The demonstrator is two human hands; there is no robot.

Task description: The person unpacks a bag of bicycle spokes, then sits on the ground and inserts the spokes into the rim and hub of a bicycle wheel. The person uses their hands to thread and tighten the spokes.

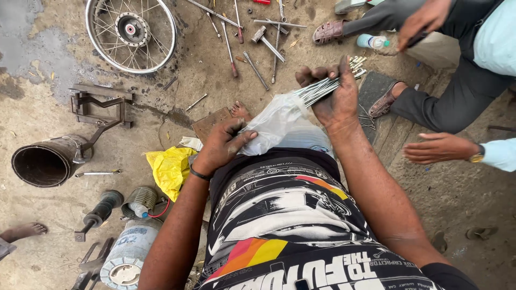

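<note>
The right hand [334, 99] has its grip closed tight around a bundle of thin metal spokes [322, 88], thumb over the top, so the rods stay gathered with their threaded ends fanning out to the far right. The left hand [221, 146] pinches the near end of a clear plastic bag [274, 122] between thumb and fingers — its grip shut on the film, seemingly to steady the wrapper while the spokes sit partly inside its mouth. Both hands work just above the person's lap, over a black printed shirt [290, 215].

Near the left forearm lies a crumpled yellow bag [169, 169] on the dirt floor [37, 123]. Farther left rest a metal pipe [48, 160] and a steel bracket [99, 104]; at the far left stands a spoked wheel [130, 33]. Scattered hand tools [252, 37] — hammers, screwdrivers, rods — lie far of the hands. On the right, another person sits close, one hand [438, 147] with a wristwatch reaching in low, sandalled feet [382, 104] just beside the spokes, crowding that side
</note>
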